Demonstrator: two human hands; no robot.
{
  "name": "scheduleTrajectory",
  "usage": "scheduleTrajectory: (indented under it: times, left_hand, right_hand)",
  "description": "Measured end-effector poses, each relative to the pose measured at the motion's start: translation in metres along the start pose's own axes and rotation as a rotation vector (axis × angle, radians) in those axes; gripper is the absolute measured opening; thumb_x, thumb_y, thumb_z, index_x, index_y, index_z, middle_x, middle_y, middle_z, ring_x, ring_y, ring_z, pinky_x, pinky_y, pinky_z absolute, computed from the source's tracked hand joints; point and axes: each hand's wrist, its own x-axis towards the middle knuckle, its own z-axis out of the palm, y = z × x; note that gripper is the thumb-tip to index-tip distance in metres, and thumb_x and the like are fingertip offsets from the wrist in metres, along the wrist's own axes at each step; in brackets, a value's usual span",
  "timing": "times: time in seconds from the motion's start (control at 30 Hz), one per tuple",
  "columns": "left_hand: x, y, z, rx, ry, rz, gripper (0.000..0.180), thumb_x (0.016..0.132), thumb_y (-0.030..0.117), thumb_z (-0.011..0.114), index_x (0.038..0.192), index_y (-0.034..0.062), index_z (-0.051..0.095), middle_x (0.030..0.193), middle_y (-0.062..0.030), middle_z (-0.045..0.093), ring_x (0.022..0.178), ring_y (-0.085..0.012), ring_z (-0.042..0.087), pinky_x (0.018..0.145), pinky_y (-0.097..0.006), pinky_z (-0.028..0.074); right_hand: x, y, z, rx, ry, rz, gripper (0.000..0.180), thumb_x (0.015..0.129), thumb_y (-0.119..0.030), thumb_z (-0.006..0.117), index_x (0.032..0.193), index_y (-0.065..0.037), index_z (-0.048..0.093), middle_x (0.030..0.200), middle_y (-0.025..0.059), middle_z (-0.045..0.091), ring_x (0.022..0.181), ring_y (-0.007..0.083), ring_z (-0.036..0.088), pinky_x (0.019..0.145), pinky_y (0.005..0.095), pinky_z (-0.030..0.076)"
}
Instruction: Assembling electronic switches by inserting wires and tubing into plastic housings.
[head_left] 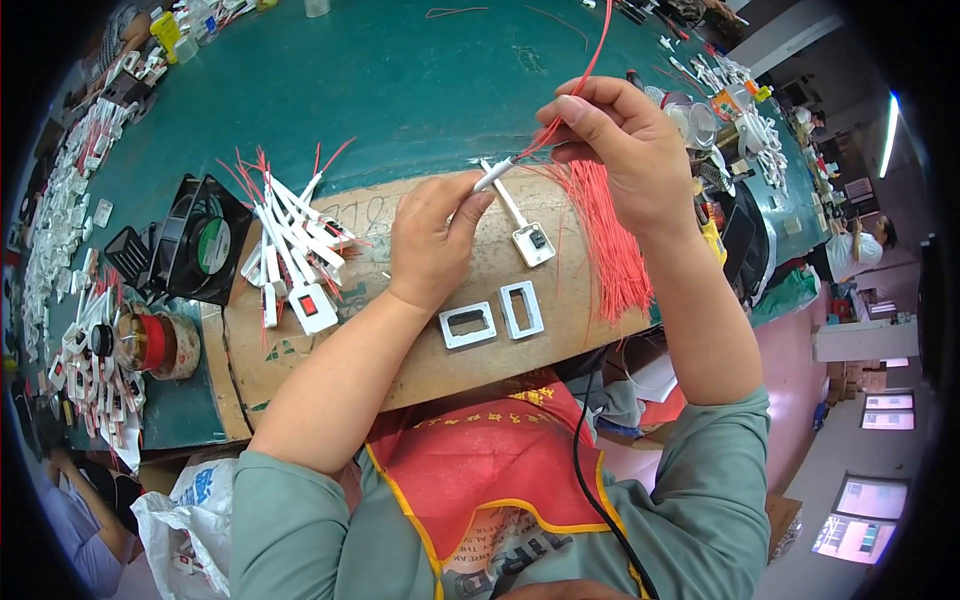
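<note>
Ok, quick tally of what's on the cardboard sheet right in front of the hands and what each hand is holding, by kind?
White rectangular frames lying flat on the cardboard: 2
White switch piece with a long stem, in the left hand: 1
Red wire pinched in the right hand: 1
Loose bundle of red wires under the right wrist: 1
Total: 5

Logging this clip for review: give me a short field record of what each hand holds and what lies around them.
left hand: left hand pinches the white sleeve end of a white cable with a small switch hanging from it
right hand: right hand pinches a red wire at that sleeve
under hands: cardboard sheet on green table
near right wrist: bundle of red wires
on cardboard: two white rectangular frames, pile of finished white cables
left side: black fan
</note>
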Motion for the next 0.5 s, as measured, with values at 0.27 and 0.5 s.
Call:
scheduleTrajectory:
  times: [0.27,0.5]
  left_hand:
    - [0.0003,0.0006,0.0008,-0.006,-0.012,0.000,0.014,0.085,0.016,0.065,0.098,0.0098,0.065,0.082,-0.0071,0.063,0.078,-0.0273,0.059,0.071,-0.037,0.043]
    - [0.0002,0.0004,0.0002,-0.009,-0.001,-0.005,0.014,0.085,0.016,0.064,0.098,0.0099,0.065,0.081,-0.0073,0.063,0.078,-0.0274,0.059,0.071,-0.037,0.043]
  right_hand:
    - [0.0008,0.0056,0.0004,-0.025,0.019,-0.046,0.021,0.092,-0.013,0.059,0.106,0.002,0.058,0.095,0.0088,0.068,0.086,0.0140,0.065,0.075,0.0256,0.053]
    - [-0.0018,0.0077,0.0015,-0.009,0.001,-0.068,0.019,0.092,-0.012,0.058,0.106,0.002,0.058,0.095,0.0088,0.067,0.085,0.0136,0.064,0.076,0.0253,0.052]
